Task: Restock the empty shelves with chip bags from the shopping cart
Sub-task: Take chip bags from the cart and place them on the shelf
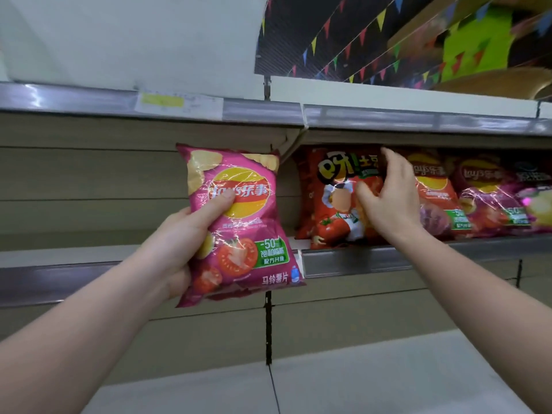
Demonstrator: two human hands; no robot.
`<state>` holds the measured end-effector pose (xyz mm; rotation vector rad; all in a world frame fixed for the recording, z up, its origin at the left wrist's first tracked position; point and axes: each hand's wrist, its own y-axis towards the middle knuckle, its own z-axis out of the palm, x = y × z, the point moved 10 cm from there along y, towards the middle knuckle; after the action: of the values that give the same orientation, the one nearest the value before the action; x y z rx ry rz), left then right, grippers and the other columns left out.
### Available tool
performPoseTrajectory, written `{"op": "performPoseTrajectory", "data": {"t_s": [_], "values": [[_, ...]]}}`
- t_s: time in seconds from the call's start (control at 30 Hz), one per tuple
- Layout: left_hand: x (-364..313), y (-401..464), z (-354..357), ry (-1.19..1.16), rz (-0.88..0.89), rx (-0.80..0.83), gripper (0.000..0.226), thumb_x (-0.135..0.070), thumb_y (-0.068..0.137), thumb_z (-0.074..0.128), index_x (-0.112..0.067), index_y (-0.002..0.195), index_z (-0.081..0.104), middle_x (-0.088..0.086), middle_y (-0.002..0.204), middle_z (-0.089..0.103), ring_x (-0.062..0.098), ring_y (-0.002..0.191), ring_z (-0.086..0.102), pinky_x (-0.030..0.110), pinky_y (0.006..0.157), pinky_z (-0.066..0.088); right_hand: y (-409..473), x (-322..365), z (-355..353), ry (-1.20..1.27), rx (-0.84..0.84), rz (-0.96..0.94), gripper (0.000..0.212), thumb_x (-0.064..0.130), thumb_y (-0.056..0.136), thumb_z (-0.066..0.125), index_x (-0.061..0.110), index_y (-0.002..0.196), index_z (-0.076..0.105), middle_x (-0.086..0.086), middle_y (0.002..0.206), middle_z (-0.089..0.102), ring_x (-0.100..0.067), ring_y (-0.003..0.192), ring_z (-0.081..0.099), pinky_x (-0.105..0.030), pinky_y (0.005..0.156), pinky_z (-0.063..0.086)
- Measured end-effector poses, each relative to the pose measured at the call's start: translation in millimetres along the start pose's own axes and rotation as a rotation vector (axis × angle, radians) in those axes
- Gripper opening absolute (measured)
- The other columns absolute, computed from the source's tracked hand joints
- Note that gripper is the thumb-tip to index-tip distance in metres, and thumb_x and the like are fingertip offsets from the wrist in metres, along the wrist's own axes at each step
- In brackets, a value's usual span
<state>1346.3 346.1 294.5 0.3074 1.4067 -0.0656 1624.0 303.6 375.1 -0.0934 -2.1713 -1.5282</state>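
My left hand (182,240) grips a pink tomato-flavour chip bag (239,222) upright in front of the left shelf bay, thumb pressed on its front. My right hand (388,195) is raised at the middle shelf (358,259) on the right, fingers spread and loosely bent against a red-orange chip bag (331,201) standing there. Whether it holds that bag or only touches it is unclear. More chip bags stand to its right: an orange one (433,186) and a purple-red one (484,198).
The left half of the middle shelf (59,279) holds no bags. An upper shelf (298,115) with a price label (179,104) runs across above. A lower white shelf (388,377) lies below. Coloured bunting hangs at the top right. The shopping cart is out of view.
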Motion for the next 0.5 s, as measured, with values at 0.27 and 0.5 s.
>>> {"op": "performPoseTrajectory", "data": {"t_s": [0.27,0.5], "values": [[0,6,-25,0.008,-0.028,-0.034,0.048,-0.045,0.070,0.074,-0.017,0.105,0.058,0.007,0.078,0.075,0.024,0.065,0.072,0.035,0.060,0.057,-71,114,85,0.492,0.681,0.123,0.054,0.051,0.081,0.060,0.020,0.125,0.054,0.000,0.115,0.066,-0.015,0.099,0.065,-0.035,0.089,0.052],[-17,24,-44,0.025,0.017,-0.048,0.048,-0.046,0.069,0.074,-0.015,0.102,0.060,0.007,0.073,0.074,0.022,0.060,0.071,0.034,0.054,0.057,-94,134,141,0.893,0.913,0.514,0.037,0.031,0.078,0.072,0.016,0.109,0.058,-0.006,0.092,0.074,-0.022,0.079,0.071,-0.033,0.071,0.059]]}}
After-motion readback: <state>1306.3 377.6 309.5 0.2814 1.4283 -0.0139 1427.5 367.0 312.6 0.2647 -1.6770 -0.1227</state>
